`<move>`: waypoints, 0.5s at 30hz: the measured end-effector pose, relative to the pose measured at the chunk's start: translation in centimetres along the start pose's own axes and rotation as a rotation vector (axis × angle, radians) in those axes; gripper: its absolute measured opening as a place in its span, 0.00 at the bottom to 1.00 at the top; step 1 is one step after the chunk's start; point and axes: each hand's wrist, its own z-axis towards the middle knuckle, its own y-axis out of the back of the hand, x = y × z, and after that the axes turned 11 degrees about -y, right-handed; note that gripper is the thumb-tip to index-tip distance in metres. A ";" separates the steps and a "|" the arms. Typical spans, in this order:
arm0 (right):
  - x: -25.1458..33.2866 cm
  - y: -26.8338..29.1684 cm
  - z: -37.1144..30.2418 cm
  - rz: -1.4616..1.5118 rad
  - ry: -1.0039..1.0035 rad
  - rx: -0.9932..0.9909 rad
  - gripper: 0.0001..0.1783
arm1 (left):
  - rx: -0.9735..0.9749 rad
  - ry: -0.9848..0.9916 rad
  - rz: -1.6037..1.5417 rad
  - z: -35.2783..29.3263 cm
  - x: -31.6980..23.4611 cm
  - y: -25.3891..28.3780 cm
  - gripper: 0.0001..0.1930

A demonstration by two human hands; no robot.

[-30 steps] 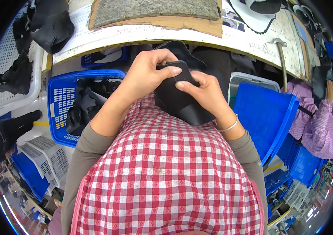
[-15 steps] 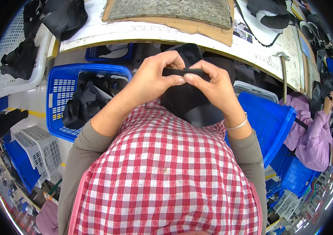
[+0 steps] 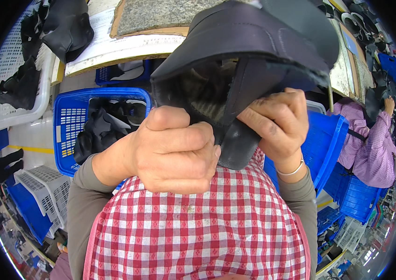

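Note:
A black shoe upper point(image 3: 240, 35), stitched and smooth like leather, is raised close in front of me with its hollow inside facing me. My left hand point(image 3: 174, 149) is closed in a fist at the near left edge of the opening, fingers pinched on the material. On the other side my right hand point(image 3: 279, 123) grips the edge between thumb and bent fingers. A flat black flap point(image 3: 237, 147) hangs down between the two hands, over my red checked apron point(image 3: 193, 224). The fingertips of my left hand are partly hidden.
A worktable point(image 3: 100, 37) with a grey stone slab point(image 3: 156, 18) lies ahead. To the left stand a blue basket point(image 3: 69, 93) of black pieces and a white crate point(image 3: 44, 93). Blue crates point(image 3: 324, 144) and a person in a purple checked top point(image 3: 373, 154) are at the right.
The shoe upper has come up from near my lap toward me, turned so its inside shows. Both hands have shifted grip: the left is lower and fisted, the right is lower on its edge.

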 end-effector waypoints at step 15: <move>-0.5 -2.7 0.9 -0.119 0.092 0.323 0.12 | 0.060 1.422 -0.491 -6.8 6.3 0.7 0.24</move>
